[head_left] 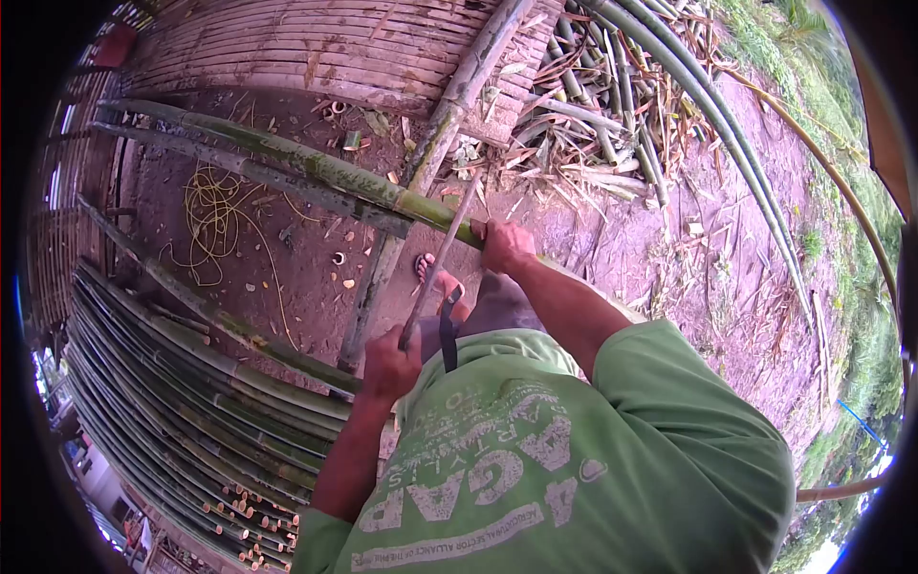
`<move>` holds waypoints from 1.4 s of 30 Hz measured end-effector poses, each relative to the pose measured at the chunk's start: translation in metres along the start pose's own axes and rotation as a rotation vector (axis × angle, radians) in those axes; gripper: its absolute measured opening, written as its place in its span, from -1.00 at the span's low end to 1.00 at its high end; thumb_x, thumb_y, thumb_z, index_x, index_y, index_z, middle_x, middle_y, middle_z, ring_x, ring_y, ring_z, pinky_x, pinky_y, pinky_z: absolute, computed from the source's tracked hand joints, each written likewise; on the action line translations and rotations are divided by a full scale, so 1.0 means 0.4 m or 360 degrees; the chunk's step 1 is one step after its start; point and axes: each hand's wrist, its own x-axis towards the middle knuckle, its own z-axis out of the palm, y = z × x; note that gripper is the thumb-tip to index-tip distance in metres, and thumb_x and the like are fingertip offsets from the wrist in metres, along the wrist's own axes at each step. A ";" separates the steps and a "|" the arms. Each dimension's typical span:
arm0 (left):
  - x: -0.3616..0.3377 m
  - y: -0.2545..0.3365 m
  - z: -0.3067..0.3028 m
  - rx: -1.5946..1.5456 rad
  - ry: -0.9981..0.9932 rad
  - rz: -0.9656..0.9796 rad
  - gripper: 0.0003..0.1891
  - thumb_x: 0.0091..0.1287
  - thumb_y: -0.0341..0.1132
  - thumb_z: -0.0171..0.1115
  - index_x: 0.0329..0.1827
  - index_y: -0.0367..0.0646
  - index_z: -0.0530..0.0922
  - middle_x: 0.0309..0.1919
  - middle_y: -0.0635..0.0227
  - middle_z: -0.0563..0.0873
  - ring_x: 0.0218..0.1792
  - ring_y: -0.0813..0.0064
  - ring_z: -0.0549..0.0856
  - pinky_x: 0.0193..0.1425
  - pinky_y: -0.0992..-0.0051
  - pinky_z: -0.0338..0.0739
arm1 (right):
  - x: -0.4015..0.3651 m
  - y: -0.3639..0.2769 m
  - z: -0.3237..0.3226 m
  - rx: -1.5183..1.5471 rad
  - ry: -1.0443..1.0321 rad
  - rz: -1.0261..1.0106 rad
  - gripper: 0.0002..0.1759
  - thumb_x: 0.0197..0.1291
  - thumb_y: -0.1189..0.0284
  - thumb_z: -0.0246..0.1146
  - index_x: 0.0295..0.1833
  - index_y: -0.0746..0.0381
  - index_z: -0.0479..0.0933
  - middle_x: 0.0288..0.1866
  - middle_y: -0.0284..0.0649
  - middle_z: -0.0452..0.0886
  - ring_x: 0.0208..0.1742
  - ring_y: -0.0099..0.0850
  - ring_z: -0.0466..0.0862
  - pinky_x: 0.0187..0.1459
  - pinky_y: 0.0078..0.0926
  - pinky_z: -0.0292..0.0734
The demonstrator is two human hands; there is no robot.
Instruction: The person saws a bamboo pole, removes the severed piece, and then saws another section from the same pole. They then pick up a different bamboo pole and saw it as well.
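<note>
My left hand point(390, 365) is closed round the lower end of a long, thin, brownish stick-like tool point(442, 251). The tool slants up and away, and its upper part crosses in front of a green bamboo pole point(316, 170). My right hand point(505, 246) grips that pole near its right end, fingers wrapped over it. The pole rests across a slanted bamboo post point(448, 129). Just below it runs a second, greyer bamboo pole point(244, 165). A dark strap point(449, 330) hangs at my waist, between my arms.
Many bamboo poles point(182, 383) lie stacked at the left. A slatted bamboo platform point(287, 53) stands ahead, beside a heap of cut bamboo pieces point(612, 105). Tangled yellow cord point(215, 215) lies on the dirt. Long bent poles point(727, 124) arch along the right, near grass.
</note>
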 end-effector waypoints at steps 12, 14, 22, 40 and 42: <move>-0.132 0.104 -0.107 0.0073 -0.0035 -0.0248 -0.71 0.34 -0.24 0.19 -0.49 -0.25 0.47 -0.75 0.11 0.46 -0.71 0.12 0.51 -0.57 0.25 0.35 | 0.023 0.024 -0.022 0.0094 -0.0092 -0.0115 -0.62 -0.02 0.45 0.25 0.00 0.22 0.58 -0.05 0.03 0.67 0.01 -0.09 0.69 0.02 -0.20 0.61; -0.108 0.111 -0.101 0.0073 -0.0040 -0.0217 -0.72 0.35 -0.24 0.17 -0.47 -0.25 0.49 -0.75 0.11 0.45 -0.73 0.16 0.47 -0.58 0.26 0.33 | 0.020 0.028 -0.019 0.0097 -0.0085 -0.0122 -0.62 -0.03 0.45 0.26 -0.01 0.22 0.58 -0.06 0.03 0.67 0.00 -0.09 0.69 0.01 -0.20 0.61; -0.072 0.076 -0.067 0.0121 -0.0038 -0.0207 -0.67 0.35 -0.24 0.17 -0.52 -0.27 0.44 -0.76 0.03 0.47 -0.68 -0.03 0.55 -0.57 0.21 0.35 | 0.005 0.025 -0.043 0.0115 -0.0119 -0.0140 -0.59 -0.08 0.48 0.28 -0.01 0.22 0.58 -0.07 0.03 0.68 -0.01 -0.08 0.70 -0.02 -0.20 0.63; -0.058 0.080 -0.072 0.0149 -0.0120 -0.0304 -0.70 0.34 -0.22 0.15 -0.49 -0.26 0.47 -0.70 -0.01 0.50 -0.59 -0.06 0.60 -0.50 0.17 0.41 | -0.007 0.016 -0.068 0.0042 -0.0134 -0.0123 -0.66 -0.07 0.46 0.33 -0.09 0.24 0.63 -0.11 -0.03 0.71 -0.04 -0.16 0.72 -0.04 -0.29 0.63; 0.025 0.052 -0.006 0.0166 -0.0065 -0.0170 -0.71 0.33 -0.22 0.16 -0.48 -0.26 0.49 -0.68 -0.02 0.52 -0.56 -0.08 0.61 -0.48 0.16 0.43 | 0.001 0.020 -0.063 0.0036 -0.0133 -0.0123 -0.66 -0.06 0.45 0.32 -0.08 0.24 0.63 -0.10 -0.03 0.71 -0.03 -0.16 0.72 -0.03 -0.28 0.63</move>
